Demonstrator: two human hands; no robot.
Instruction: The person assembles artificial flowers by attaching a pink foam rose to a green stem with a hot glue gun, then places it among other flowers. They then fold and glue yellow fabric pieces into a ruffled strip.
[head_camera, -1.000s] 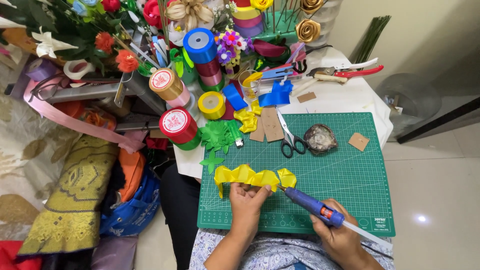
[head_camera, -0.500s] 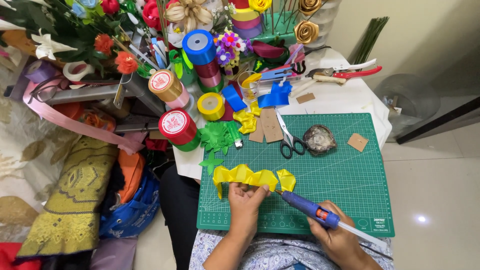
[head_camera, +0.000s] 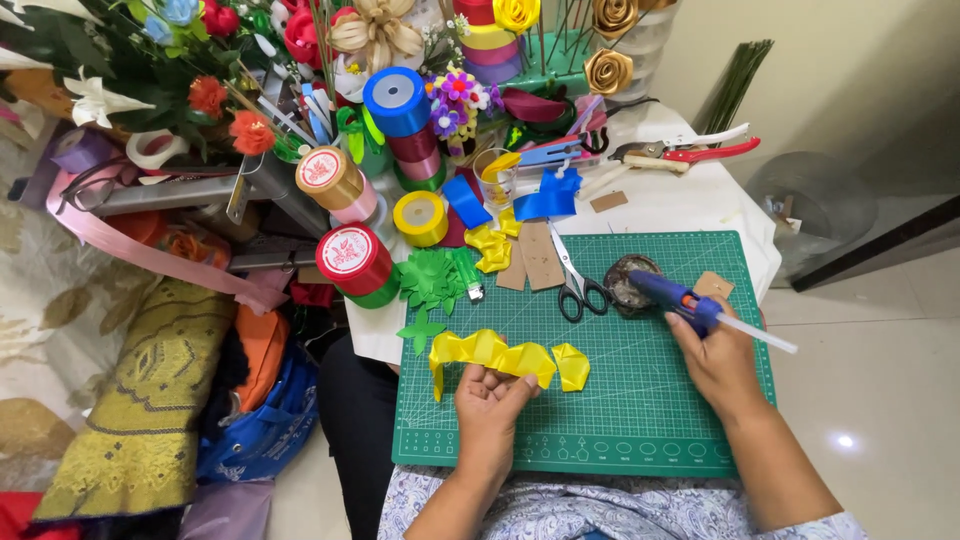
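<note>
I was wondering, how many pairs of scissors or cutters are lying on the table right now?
2. Black-handled scissors lie on the green cutting mat beside the brown card pieces. Red-handled cutters lie on the white tabletop at the back. More may be hidden among the ribbon clutter.

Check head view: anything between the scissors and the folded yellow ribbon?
Head view: only bare green cutting mat lies between the scissors and the folded yellow ribbon.
</note>
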